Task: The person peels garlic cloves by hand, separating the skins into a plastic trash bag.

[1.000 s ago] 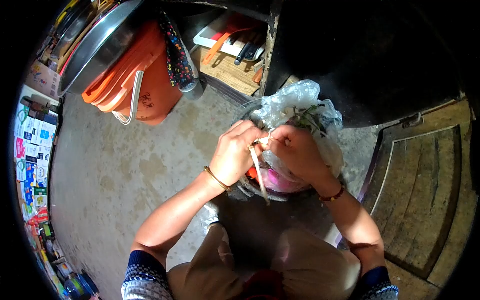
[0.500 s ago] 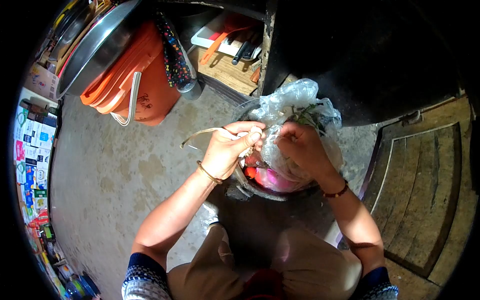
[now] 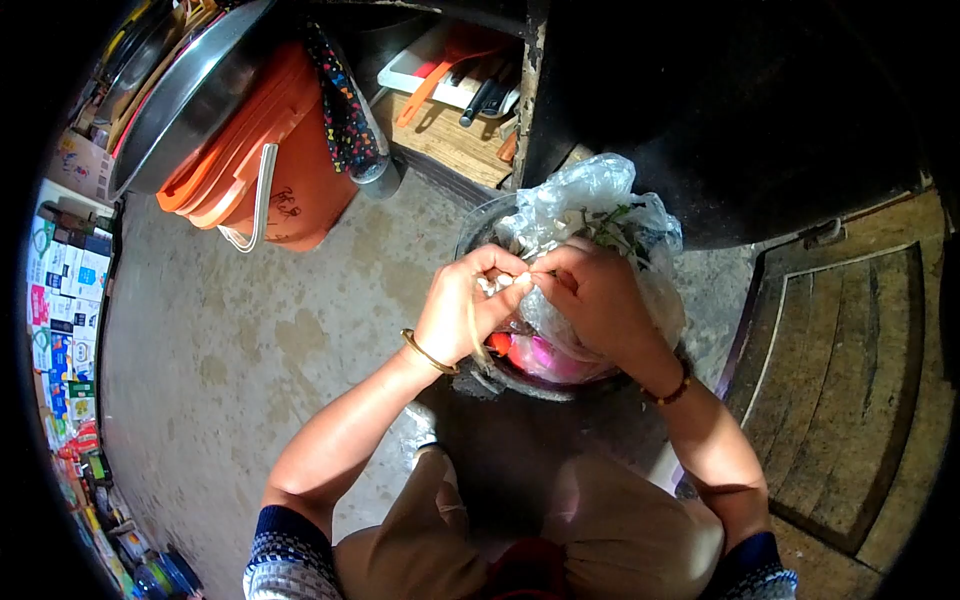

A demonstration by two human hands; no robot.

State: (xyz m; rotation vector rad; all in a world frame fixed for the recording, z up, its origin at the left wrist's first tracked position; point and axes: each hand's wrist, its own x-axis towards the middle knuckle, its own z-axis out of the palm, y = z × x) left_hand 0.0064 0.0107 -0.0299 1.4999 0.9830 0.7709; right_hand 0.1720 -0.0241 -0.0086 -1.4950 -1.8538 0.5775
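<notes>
Over a round bin lined with a clear plastic bag (image 3: 655,290), my left hand (image 3: 455,310) is closed around a small white bulb (image 3: 492,284) that looks like garlic, its pale dry stalk hanging down by the palm. The fingers of my right hand (image 3: 595,300) are pinched against the left fingertips at the bulb; whatever they grip is too small to name. Green leafy scraps (image 3: 622,232) lie in the bag behind my right hand. Below the hands, a pink bag (image 3: 545,358) and something red show inside the bin.
Orange buckets (image 3: 310,180) with a metal basin (image 3: 190,95) stand at the upper left. A shelf (image 3: 455,140) holds a white tray (image 3: 400,72) with an orange-handled utensil and knives. At right are a dark rounded surface (image 3: 720,120) and a wooden panel (image 3: 840,390).
My hands parted half a second ago and now meet again at the bulb. The stalk, which pointed left then, now hangs down beside my left palm.
</notes>
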